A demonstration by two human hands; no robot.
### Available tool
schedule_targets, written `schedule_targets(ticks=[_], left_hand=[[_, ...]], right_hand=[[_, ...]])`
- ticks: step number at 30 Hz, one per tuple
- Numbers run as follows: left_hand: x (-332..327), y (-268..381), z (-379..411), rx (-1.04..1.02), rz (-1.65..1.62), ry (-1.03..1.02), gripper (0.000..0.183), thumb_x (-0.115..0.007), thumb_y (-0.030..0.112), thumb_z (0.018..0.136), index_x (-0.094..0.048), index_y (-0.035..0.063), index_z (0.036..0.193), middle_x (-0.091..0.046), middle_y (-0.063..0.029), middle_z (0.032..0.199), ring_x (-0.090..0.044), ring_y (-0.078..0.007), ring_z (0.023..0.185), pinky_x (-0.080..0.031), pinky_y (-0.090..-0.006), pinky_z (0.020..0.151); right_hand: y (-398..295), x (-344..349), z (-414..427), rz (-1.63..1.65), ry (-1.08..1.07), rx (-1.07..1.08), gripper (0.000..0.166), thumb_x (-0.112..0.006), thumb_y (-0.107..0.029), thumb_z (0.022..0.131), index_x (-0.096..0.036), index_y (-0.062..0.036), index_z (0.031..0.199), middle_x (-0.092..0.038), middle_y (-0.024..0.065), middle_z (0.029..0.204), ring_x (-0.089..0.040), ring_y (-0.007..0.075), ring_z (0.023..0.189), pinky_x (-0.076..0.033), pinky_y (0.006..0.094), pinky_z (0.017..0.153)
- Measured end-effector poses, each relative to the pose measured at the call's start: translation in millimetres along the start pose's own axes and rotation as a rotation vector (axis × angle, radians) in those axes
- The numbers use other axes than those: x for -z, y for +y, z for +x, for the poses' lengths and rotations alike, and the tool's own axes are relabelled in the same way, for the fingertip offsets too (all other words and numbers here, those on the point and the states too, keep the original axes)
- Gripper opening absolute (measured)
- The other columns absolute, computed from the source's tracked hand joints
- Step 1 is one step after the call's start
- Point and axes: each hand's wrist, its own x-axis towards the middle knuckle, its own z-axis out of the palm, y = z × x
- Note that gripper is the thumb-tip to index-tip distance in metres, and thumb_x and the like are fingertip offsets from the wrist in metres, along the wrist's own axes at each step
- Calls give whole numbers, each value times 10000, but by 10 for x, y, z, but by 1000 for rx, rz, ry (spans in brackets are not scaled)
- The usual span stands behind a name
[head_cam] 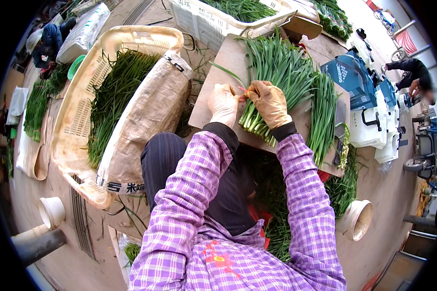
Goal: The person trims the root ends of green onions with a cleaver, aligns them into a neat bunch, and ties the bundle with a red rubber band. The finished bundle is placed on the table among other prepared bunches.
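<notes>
A thick bunch of Chinese chives (276, 65) lies across a wooden board (213, 103), its pale cut stems towards me. At the bunch's left edge, my left hand (224, 102) pinches a thin red tie (242, 97). My right hand (268, 103), in a tan glove, rests over the stems and grips the same tie with its fingertips. How far the tie runs around the bunch is hidden. Right of it lies a second, slimmer bunch of chives (322, 116). Beside that is a knife (339, 120) with a dark handle, near some trimmed stalks (344, 149).
A plastic crate (67, 145) of chives, partly covered by a woven sack (149, 120), stands left. Another white crate (204, 27) is beyond the board. Blue bags (349, 78), white bags (367, 125) and a white bucket (360, 220) are right. Two people work farther off.
</notes>
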Motion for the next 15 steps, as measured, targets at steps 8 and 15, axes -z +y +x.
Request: schedule_targets(ticks=[8,15], left_hand=[[-56,66,15,-217,231,39,184,-764,187,738,-693,84,874,-649,-128,933,-659,-322,882,-541,-415,752],[-219,8,103,-109,-138,-17,199,-752,136,774,-644,44,914,-681,-161,875,-674,-314,754,-547,-360,706]], right_hand=[[10,-21,2,40,48,26,108,-666,-178,837,-645,-73,852,-671,106,837,-641,301,819,-506,390,706],[34,-33,-12,67,94,5,102,-660,-188,839,-649,-89,858,-665,110,830,-643,308,806,-511,398,705]])
